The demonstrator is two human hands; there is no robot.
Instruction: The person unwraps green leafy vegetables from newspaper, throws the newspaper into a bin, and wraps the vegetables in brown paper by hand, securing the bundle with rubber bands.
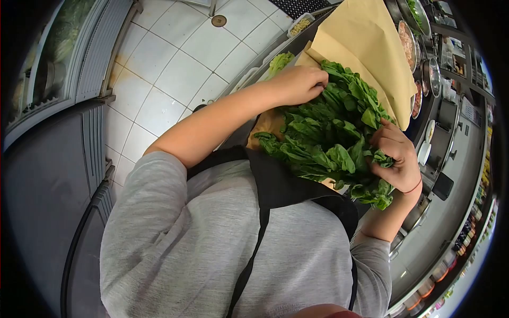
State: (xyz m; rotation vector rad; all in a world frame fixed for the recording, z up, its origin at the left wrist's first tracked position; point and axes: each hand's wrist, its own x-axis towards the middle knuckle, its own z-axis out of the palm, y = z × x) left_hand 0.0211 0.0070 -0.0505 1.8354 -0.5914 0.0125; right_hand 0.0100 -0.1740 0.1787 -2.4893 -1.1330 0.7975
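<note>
From my distant station I saw brown paper spread out, with dark leafy greens heaped over its near end. My view had the right hand closed round leaves at the heap's right side; the left hand touched its far left, fingers bent, whether gripping I couldn't tell. A small tub sat near the paper's left edge.

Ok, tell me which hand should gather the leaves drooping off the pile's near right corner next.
Probably the right hand: its fingers curl around some leafy greens right beside those drooping leaves. The left hand is at the pile's far left side, across the greens.
</note>
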